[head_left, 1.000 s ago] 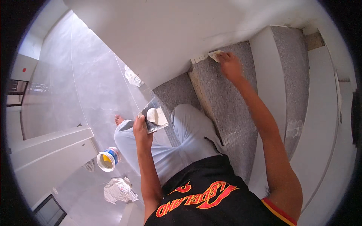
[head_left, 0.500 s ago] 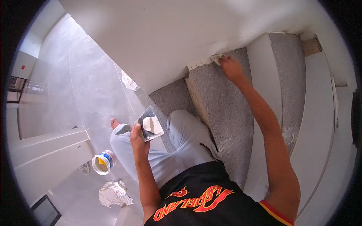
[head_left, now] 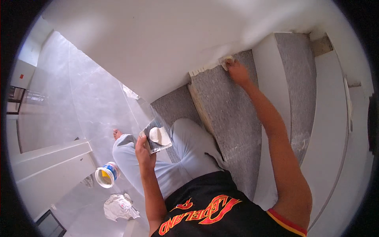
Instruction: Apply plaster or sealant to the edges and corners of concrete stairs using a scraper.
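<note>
My left hand (head_left: 145, 153) grips the edge of a flat rectangular plate (head_left: 147, 132) above my left leg. A thick lump of white putty (head_left: 160, 136) sits on the plate. Out at the far right, my right hand (head_left: 238, 73) is closed around a small pale scraper (head_left: 225, 62), partly hidden by the fingers. The scraper lies against the seam where the white wall (head_left: 158, 51) meets a speckled grey stair tread (head_left: 229, 102). A strip of whitish putty (head_left: 202, 70) runs along that seam, left of the scraper.
Higher stairs (head_left: 296, 71) curve up on the right. To the left, a white bucket (head_left: 105, 177) with something yellow inside stands on the glossy grey floor (head_left: 94, 102). A crumpled white cloth (head_left: 119, 206) lies in front of it. A low white ledge (head_left: 55, 154) juts in from the left.
My right hand has turned slightly, and the scraper now lies flatter against the seam. The left hand still holds the plate with its putty. The whole view has shifted a little.
</note>
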The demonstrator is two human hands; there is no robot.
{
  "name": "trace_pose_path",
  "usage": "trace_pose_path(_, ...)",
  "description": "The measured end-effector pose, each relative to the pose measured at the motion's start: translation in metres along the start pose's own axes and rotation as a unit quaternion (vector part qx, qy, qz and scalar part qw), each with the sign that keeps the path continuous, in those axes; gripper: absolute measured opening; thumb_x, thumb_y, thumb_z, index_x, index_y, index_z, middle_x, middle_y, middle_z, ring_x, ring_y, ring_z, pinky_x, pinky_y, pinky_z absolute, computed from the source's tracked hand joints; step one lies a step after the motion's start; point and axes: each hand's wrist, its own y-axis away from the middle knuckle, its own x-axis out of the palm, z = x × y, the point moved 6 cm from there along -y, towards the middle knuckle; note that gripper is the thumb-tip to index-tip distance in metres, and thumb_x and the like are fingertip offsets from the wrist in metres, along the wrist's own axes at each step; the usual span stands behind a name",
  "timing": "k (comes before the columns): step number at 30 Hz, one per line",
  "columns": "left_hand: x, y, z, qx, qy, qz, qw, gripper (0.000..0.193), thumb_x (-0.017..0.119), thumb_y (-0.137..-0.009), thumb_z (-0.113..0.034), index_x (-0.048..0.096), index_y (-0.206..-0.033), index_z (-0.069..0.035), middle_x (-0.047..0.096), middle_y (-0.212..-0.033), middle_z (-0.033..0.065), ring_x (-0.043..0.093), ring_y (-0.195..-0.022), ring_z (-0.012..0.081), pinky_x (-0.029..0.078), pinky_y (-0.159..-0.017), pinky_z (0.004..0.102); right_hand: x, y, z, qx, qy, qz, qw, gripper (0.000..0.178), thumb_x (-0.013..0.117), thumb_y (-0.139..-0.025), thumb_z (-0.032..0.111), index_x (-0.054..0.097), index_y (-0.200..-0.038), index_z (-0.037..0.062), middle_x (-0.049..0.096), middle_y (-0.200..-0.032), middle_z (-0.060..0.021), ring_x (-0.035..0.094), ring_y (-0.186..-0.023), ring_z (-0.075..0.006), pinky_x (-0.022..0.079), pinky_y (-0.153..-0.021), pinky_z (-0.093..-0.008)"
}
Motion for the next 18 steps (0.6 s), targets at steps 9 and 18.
trace_pose_path(9,0.065,0.004,-0.026,0.244,-0.518,0.043,0.818,0.023,0.045,-0.081,-0.007,0.054,-0.102,0.001,0.056,-0.099,0.0115,0.055,-0.093,0.0223,0.045,-0.08,0.0308,-0.112,0.021,0.066,-0.114,-0.2,0.023,0.973,0.035,0.054,-0.066,-0.003,0.061,-0.098,0.0091,0.057,-0.1,-0.0076,0.05,-0.097,-0.0279,0.045,-0.081,-0.0379)
trace_pose_path(18,0.106,-0.012,-0.017,0.05,-0.227,0.084,0.969,0.025,0.039,-0.087,-0.015,0.051,-0.103,0.001,0.055,-0.09,0.0048,0.052,-0.078,0.0129,0.044,-0.068,0.0274,-0.219,0.062,0.15,-0.265,-0.302,-0.059,0.914,0.032,0.054,-0.068,0.009,0.059,-0.099,0.0125,0.055,-0.103,-0.0037,0.048,-0.1,-0.0244,0.041,-0.085,-0.0399)
